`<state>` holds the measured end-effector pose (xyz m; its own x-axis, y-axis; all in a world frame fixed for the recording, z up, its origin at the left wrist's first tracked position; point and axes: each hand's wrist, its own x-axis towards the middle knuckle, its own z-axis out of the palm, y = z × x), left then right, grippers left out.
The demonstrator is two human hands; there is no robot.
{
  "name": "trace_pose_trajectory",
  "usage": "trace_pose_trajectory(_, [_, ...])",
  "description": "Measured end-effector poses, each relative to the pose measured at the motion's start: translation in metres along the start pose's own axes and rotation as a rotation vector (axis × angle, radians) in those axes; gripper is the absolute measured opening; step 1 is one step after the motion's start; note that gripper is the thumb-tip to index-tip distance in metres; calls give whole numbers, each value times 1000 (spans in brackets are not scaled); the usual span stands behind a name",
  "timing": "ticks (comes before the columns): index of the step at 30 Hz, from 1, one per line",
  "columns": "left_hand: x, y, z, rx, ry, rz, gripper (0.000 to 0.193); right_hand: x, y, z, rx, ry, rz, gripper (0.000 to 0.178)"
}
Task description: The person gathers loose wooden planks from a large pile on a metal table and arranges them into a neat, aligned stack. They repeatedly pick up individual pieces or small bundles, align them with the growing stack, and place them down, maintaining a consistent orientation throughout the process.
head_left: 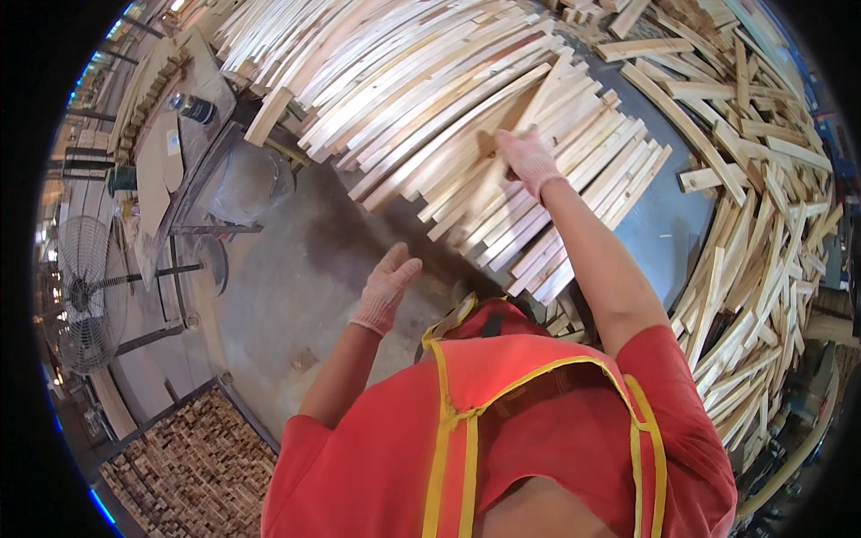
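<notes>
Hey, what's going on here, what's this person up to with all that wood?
A person in a red shirt and gloves stands at a big stack of pale wooden slats. The right hand reaches onto the stack and grips one slat lying crosswise on top. The left hand is open and empty, raised above the concrete floor. More loose slats are heaped on the right, and a fan stands on the left.

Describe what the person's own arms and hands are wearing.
Both hands wear pale knitted work gloves with ribbed cuffs: left hand, right hand. Forearms are bare. Short red sleeves cover the upper arms, under a red vest with yellow trim.
</notes>
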<state>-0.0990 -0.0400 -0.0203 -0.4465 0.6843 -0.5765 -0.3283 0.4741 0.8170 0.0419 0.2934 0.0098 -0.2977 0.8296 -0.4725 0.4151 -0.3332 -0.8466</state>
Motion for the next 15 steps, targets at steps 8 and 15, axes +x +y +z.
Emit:
trace_pose_trajectory(8, [108,60,-70,-35,479,267,91,12,-7,32,169,-354,-71,26])
trace_pose_trajectory(15, [230,102,-115,-636,462,243,53,20,-2,57,369,-239,115,52])
